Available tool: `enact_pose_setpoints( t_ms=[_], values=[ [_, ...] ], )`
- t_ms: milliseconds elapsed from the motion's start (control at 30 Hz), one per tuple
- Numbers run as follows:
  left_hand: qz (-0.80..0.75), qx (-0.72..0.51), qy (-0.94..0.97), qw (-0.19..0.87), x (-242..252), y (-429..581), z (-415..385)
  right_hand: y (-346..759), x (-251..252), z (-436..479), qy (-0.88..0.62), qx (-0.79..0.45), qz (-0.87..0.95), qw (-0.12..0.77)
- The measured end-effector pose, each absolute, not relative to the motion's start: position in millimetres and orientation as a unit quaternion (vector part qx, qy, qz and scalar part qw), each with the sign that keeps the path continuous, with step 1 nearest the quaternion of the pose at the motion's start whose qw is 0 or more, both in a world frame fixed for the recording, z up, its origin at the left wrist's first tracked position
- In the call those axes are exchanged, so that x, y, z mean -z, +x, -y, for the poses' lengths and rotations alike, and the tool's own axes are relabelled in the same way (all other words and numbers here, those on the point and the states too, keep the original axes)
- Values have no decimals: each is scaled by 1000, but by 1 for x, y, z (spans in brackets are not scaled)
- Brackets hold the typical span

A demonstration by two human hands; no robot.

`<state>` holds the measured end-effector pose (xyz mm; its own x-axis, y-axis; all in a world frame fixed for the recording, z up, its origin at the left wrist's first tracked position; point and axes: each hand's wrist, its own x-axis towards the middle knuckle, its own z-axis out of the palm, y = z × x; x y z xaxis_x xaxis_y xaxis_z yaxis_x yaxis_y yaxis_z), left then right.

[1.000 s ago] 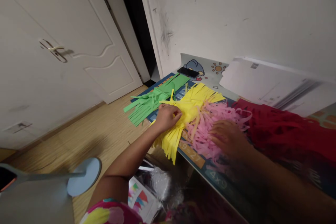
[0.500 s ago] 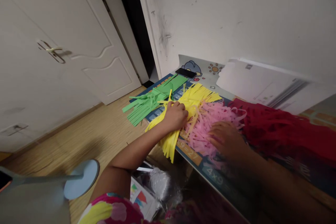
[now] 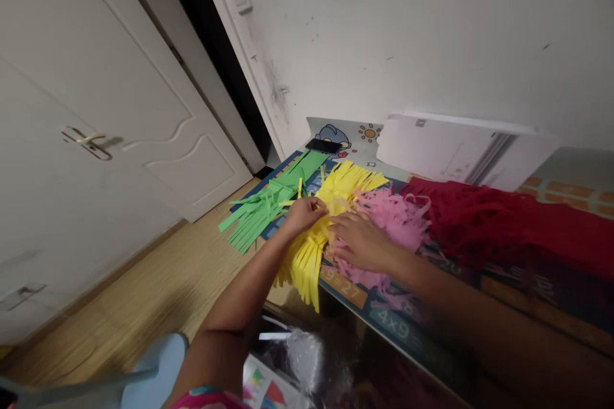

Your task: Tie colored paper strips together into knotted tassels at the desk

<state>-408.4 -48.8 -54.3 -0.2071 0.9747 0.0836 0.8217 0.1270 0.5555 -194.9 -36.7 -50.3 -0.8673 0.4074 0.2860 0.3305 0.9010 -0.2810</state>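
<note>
Yellow fringed paper (image 3: 346, 184) lies across the table, its cut strips hanging over the front edge. My left hand (image 3: 306, 214) is closed at its middle, thumb and fingers curled together on the paper. My right hand (image 3: 361, 241) lies open, fingers stretched towards the left hand, resting where the yellow paper meets a heap of pink paper strips (image 3: 407, 230). What is under its palm is hidden. Left of the yellow piece is green fringed paper (image 3: 283, 192), partly cut into strips. Red fringed paper (image 3: 460, 217) spreads out on the right.
The table (image 3: 391, 326) has a printed times-table cover. A black phone (image 3: 324, 146) lies at its back corner, by a white sheet (image 3: 446, 147) against the wall. Below the front edge is a clear plastic bag (image 3: 307, 358). A light blue round base (image 3: 156, 370) stands on the floor.
My right hand has moved left from the pink strips to the yellow paper's edge, close to my left hand. The left hand stays on the yellow paper. The camera view has shifted slightly.
</note>
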Motion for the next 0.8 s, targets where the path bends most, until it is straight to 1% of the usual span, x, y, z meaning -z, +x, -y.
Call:
enact_pose_setpoints(
  t_ms=[100,200,333,433,567,633,800],
  values=[
    [-738,-255,609,141,48,-415,50,-197,53,37,-198,-109,966,130],
    [-748,-277,596,96,40,-421,48,-196,52,38,-238,-99,961,97],
    [-753,-279,595,39,25,-420,43,-207,47,40,-269,-77,951,131],
    [-761,-266,591,-13,5,-417,37,-218,46,40,-273,-75,954,103],
    [-768,-238,591,-54,-31,-417,27,-224,48,37,-279,-56,952,117],
    [-776,-226,585,-72,-48,-418,22,-224,49,37,-272,-49,956,102],
    [-822,-230,507,-124,-86,-432,5,-222,57,40,-254,-42,962,91]
  ],
)
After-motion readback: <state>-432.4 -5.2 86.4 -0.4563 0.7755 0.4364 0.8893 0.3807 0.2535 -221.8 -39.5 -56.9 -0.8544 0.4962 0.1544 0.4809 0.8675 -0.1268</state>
